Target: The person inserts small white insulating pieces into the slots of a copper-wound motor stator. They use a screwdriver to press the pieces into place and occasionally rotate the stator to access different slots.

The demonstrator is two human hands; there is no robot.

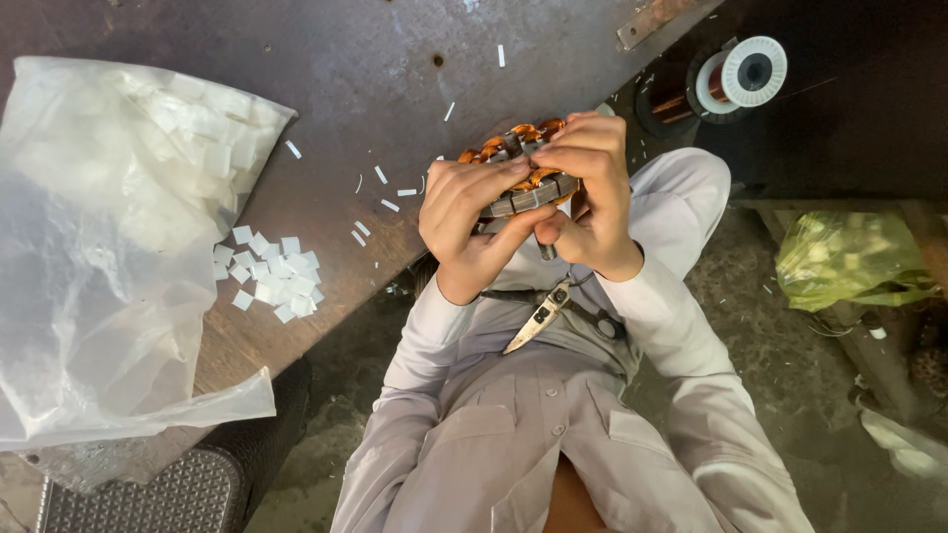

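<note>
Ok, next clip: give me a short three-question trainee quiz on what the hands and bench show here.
1. True or false: both hands grip the round wound stator.
2. What lies loose on the bench beside the clear plastic bag? A) white paper squares B) screws C) washers
3. What rests in the person's lap?

Key
1. True: left hand and right hand both clasp it.
2. A, the white paper squares.
3. Small scissors.
</note>
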